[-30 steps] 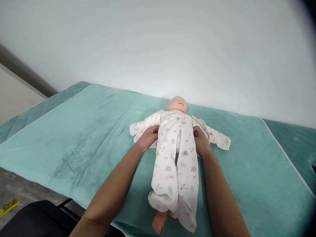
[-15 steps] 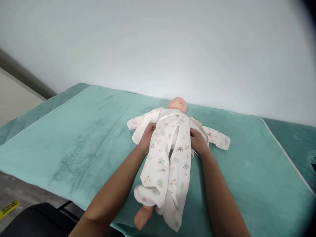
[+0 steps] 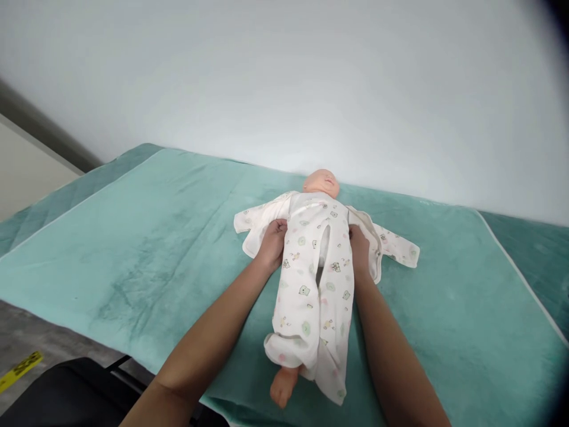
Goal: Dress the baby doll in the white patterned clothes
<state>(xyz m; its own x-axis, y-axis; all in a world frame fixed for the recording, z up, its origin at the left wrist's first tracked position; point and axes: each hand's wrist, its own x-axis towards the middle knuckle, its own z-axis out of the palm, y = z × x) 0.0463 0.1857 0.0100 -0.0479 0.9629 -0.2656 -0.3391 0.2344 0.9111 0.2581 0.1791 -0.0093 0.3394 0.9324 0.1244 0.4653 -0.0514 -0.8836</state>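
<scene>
A baby doll [image 3: 320, 181] lies on its back with its head toward the wall. White printed baby pants [image 3: 306, 308] cover its front from the chest down, with a split at the crotch. One bare foot [image 3: 283, 388] sticks out of the left leg; the other leg's end hangs flat. Beneath, a matching baby shirt [image 3: 398, 248] is spread open, sleeves out to both sides. My left hand [image 3: 272, 244] is closed at the pants' left edge near the waist. My right hand [image 3: 360, 246] is closed at the opposite edge, its fingertips partly hidden by the cloth.
A green padded cover [image 3: 155, 249] lies over the table under the doll. Behind it rises a white wall [image 3: 284, 83]. A black chair-like object [image 3: 66, 391] stands at the lower left, beside yellow tape [image 3: 20, 370] on the floor.
The doll's legs and the pants have swung to the right and straightened. Both my hands have stayed at the waist edges, shifting slightly right in view.
</scene>
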